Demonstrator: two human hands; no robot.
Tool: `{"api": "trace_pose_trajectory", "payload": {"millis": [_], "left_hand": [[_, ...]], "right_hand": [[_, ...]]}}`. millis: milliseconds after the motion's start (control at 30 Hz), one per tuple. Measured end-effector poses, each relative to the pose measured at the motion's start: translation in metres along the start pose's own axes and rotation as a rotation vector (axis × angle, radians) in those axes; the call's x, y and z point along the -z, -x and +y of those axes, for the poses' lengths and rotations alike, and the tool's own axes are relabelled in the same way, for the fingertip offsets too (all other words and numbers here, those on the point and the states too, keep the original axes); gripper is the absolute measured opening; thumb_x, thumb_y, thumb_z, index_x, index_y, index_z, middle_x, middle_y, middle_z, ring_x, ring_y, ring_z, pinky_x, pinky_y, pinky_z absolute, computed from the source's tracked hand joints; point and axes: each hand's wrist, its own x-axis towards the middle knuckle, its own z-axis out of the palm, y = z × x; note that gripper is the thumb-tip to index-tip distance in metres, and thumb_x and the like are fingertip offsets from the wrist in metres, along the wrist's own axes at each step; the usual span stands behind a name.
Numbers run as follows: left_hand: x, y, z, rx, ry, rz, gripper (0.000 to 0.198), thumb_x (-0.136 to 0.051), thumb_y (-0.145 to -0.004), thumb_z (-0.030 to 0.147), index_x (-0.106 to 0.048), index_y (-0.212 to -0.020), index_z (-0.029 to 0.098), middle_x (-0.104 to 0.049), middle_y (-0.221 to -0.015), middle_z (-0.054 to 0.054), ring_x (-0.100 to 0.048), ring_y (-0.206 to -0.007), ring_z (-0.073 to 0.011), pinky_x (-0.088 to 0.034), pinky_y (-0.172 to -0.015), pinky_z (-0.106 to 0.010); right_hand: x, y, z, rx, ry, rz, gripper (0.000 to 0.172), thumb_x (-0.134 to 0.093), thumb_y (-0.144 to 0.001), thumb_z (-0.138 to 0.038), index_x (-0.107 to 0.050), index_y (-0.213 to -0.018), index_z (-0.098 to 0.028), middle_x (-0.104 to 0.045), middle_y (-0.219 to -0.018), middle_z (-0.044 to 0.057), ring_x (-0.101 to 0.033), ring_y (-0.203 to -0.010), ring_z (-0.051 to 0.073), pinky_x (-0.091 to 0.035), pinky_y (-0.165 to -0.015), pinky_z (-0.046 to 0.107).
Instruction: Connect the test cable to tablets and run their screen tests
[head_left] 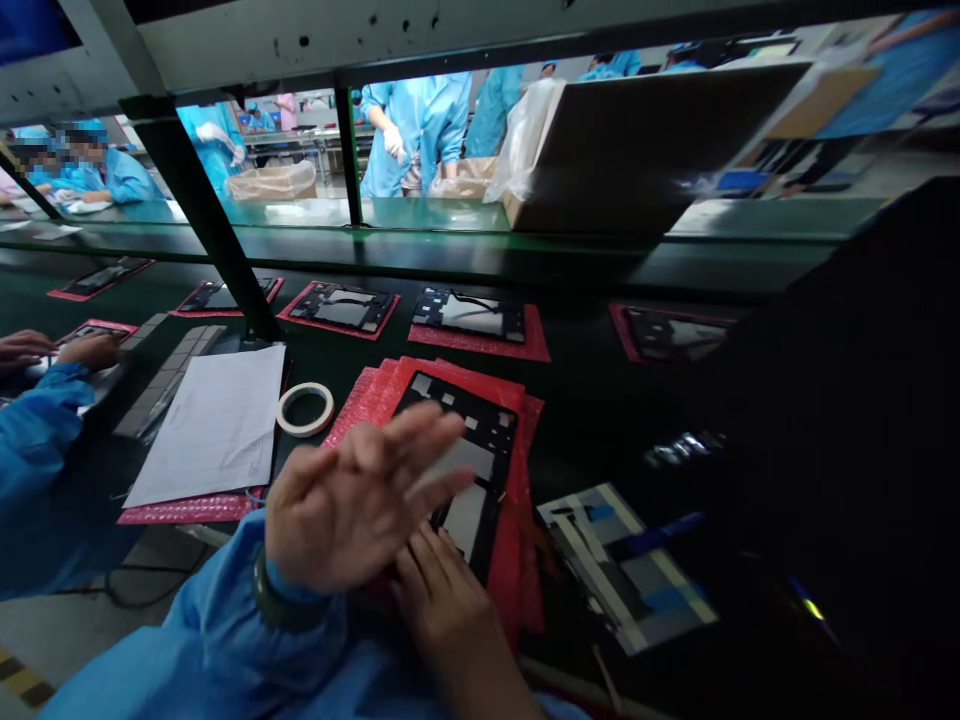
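Over the middle of the dark bench, the left hand [341, 510] hangs in the air, slightly blurred, palm showing and fingers spread, holding nothing. Just beneath it, the right hand [454, 605] lies with its fingers side by side at the lower left part of a black panel [501, 430]; whether they pinch its edge I cannot tell. The panel, with its silvery plates, rests on a stack of red bubble-wrap sheets [360, 400]. Left of the stack is a roll of tape [304, 431], with a white paper [214, 425] beside it. To the right lies a taped board [675, 608], a blue pen [656, 537] across it. Farther back, similar panels [349, 300] sit in a row on red wrap; at far left is a co-worker's hand [91, 350].
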Motion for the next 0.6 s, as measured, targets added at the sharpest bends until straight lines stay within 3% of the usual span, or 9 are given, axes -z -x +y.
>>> {"api": "trace_pose_trajectory", "payload": {"millis": [133, 333, 400, 500, 600], "left_hand": [[0.010, -0.020, -0.010, 0.133, 0.396, -0.027, 0.026, -0.043, -0.086, 0.036, -0.069, -0.083, 0.031, -0.067, -0.129, 0.006, -0.046, -0.137, -0.0236, -0.044, -0.107, -0.051], [0.030, -0.029, -0.019, 0.130, 0.347, 0.040, 0.025, -0.050, -0.085, 0.036, -0.072, -0.087, 0.026, -0.066, -0.132, -0.001, -0.047, -0.137, -0.0260, -0.043, -0.108, -0.048], [0.039, -0.036, -0.022, 0.105, 0.307, 0.113, 0.022, -0.055, -0.085, 0.037, -0.072, -0.088, 0.024, -0.070, -0.122, -0.003, -0.054, -0.129, -0.0240, -0.045, -0.106, -0.043], [0.053, -0.047, -0.031, 0.044, 0.213, 0.269, 0.009, -0.070, -0.079, 0.025, -0.070, -0.086, 0.020, -0.074, -0.093, -0.001, -0.067, -0.100, -0.0147, -0.050, -0.097, -0.030], [0.060, -0.052, -0.040, 0.048, 0.146, 0.336, 0.022, -0.077, -0.069, 0.010, -0.068, -0.088, 0.017, -0.069, -0.077, 0.003, -0.068, -0.077, -0.0091, -0.052, -0.086, -0.023]], "right_hand": [[0.009, -0.008, 0.000, 0.110, 0.151, 0.002, 0.036, -0.045, -0.086, -0.004, -0.067, -0.114, -0.007, -0.074, -0.108, 0.020, -0.071, -0.104, 0.030, -0.061, -0.084, 0.041], [0.021, -0.012, 0.005, 0.156, 0.152, 0.007, 0.034, -0.050, -0.085, -0.008, -0.067, -0.115, -0.006, -0.073, -0.110, 0.022, -0.070, -0.106, 0.030, -0.060, -0.088, 0.041], [0.026, -0.014, 0.008, 0.175, 0.143, 0.016, 0.033, -0.049, -0.087, -0.009, -0.068, -0.114, -0.005, -0.072, -0.111, 0.023, -0.070, -0.108, 0.030, -0.060, -0.089, 0.040], [0.035, -0.016, 0.013, 0.200, 0.141, 0.038, 0.031, -0.047, -0.088, -0.008, -0.068, -0.110, -0.005, -0.073, -0.110, 0.022, -0.070, -0.107, 0.030, -0.062, -0.086, 0.038], [0.043, -0.017, 0.019, 0.196, 0.132, 0.046, 0.028, -0.048, -0.088, -0.008, -0.069, -0.107, -0.006, -0.073, -0.110, 0.020, -0.070, -0.107, 0.029, -0.062, -0.086, 0.037]]}}
